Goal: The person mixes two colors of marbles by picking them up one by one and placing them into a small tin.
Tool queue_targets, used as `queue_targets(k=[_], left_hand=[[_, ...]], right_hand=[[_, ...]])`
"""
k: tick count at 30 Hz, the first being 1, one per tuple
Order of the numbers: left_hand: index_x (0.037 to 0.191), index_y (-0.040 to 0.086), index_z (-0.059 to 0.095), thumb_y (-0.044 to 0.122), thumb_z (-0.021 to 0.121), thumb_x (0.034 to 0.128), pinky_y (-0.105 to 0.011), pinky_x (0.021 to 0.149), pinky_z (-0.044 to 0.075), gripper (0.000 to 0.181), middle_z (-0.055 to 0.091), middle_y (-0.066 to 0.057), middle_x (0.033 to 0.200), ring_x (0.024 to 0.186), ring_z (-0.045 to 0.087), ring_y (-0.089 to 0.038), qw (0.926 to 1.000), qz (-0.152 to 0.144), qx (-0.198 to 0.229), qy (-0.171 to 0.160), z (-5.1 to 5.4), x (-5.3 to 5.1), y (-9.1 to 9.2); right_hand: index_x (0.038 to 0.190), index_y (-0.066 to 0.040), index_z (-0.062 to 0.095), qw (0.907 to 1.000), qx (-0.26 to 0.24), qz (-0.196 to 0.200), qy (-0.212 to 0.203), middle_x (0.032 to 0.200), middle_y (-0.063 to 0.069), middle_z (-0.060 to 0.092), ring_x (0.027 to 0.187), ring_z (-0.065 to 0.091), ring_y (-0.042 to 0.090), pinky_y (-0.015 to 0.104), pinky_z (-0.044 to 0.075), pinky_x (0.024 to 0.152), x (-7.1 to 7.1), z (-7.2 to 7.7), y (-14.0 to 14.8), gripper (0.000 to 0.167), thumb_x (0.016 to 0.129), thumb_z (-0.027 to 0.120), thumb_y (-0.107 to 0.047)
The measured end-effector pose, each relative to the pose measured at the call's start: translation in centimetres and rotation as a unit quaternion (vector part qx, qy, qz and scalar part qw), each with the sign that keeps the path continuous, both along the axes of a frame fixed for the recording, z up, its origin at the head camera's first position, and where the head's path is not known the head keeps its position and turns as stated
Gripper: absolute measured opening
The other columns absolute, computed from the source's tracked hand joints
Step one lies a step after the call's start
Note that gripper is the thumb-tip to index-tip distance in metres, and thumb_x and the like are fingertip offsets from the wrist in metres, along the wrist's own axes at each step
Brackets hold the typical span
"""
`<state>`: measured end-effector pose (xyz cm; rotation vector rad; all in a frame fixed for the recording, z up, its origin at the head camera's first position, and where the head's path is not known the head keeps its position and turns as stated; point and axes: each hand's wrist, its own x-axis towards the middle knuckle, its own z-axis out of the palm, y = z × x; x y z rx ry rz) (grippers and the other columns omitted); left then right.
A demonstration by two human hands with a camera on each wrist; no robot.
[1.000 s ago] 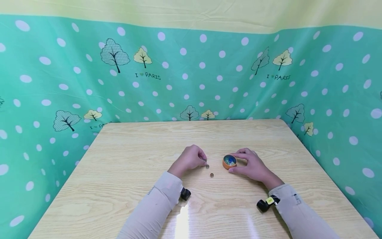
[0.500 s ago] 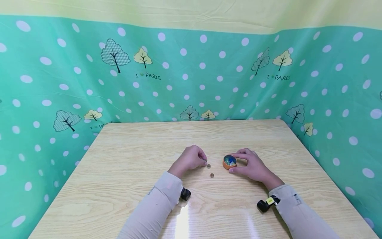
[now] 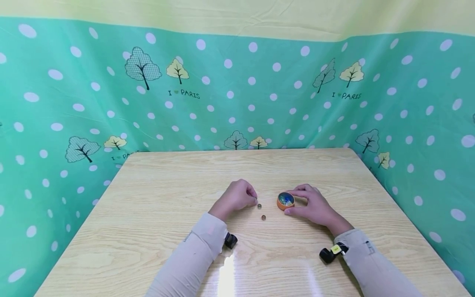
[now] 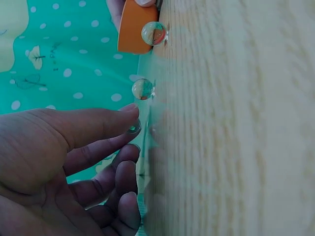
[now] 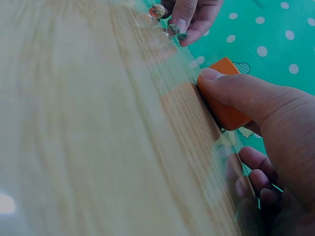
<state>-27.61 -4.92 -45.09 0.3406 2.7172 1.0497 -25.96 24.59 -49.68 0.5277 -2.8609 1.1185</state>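
My left hand (image 3: 237, 196) is low over the middle of the table, its thumb and index finger pinching a small glass marble (image 4: 134, 127). Just beyond those fingertips a clear marble (image 3: 259, 206) lies on the wood. A second marble (image 3: 263, 218), with a reddish-brown tint, lies a little closer to me. To the right, my right hand (image 3: 311, 206) grips a round orange container (image 3: 281, 207) between thumb and fingers, and the container stands on the table. Blue and green glassy pieces show inside it from above; in the right wrist view only its orange side (image 5: 224, 105) shows.
The light wood table (image 3: 156, 189) reflects light near its front edge. A green dotted curtain (image 3: 252, 95) hangs behind it and at both sides. Each wrist carries a small black camera, such as the left camera (image 3: 231, 241).
The marble beside my left fingertips has shifted slightly to the right. My right hand and the orange container have stayed in place.
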Motion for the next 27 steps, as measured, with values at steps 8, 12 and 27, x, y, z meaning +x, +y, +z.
queue_targets(k=[8, 12, 27], left_hand=[[0.085, 0.018, 0.078, 0.021, 0.083, 0.0893, -0.029, 0.071, 0.051, 0.007, 0.070, 0.007, 0.082, 0.078, 0.062, -0.014, 0.9999, 0.001, -0.010, 0.012, 0.2, -0.2, 0.1], [0.087, 0.020, 0.078, 0.026, 0.080, 0.0924, -0.031, 0.074, 0.052, 0.009, 0.070, 0.007, 0.085, 0.080, 0.062, -0.014, 1.0000, 0.002, -0.004, 0.007, 0.5, -0.1, 0.3], [0.092, 0.019, 0.077, 0.029, 0.072, 0.0991, -0.031, 0.071, 0.050, 0.014, 0.070, 0.007, 0.090, 0.078, 0.062, -0.014, 0.9997, 0.011, -0.022, 0.004, 1.5, -0.2, 1.0]], right_hand=[[0.128, -0.035, 0.072, 1.0000, 0.004, -0.008, 0.002, 0.129, -0.001, 0.056, 0.120, 0.046, 0.025, 0.052, 0.041, 0.098, 0.0, -0.2, 0.1, 0.066, 0.070, 0.088, -0.063], [0.128, -0.034, 0.073, 1.0000, 0.003, -0.009, 0.002, 0.129, -0.001, 0.056, 0.120, 0.047, 0.025, 0.051, 0.041, 0.098, 0.1, -0.1, 0.1, 0.066, 0.071, 0.089, -0.062], [0.129, -0.036, 0.072, 1.0000, 0.002, -0.001, 0.004, 0.131, 0.000, 0.056, 0.122, 0.046, 0.026, 0.056, 0.041, 0.100, -0.1, -0.1, 0.1, 0.064, 0.072, 0.088, -0.062]])
